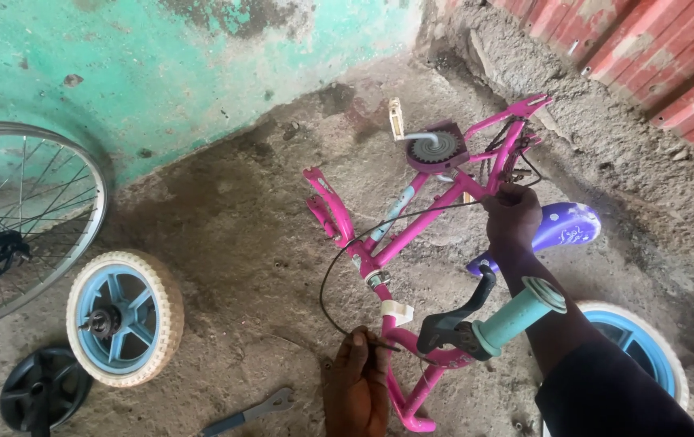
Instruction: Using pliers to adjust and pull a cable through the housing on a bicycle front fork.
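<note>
A small pink bicycle frame (412,222) lies upside down on the concrete floor, without wheels. My right hand (512,217) is closed around the frame near the rear stays, beside the chain guard (437,150). My left hand (357,384) pinches the lower end of a black brake cable (327,279) that loops from the frame. A teal handlebar grip (517,314) with a black brake lever (454,320) sticks up in front of my right forearm. The purple saddle (565,226) rests behind my right hand.
A white-tyred blue wheel (124,317) lies at left, another (634,340) under my right arm. A large spoked wheel (15,218) leans at far left. A black disc (44,388) and a flat spanner (250,413) lie on the floor. Green wall behind, red sheeting top right.
</note>
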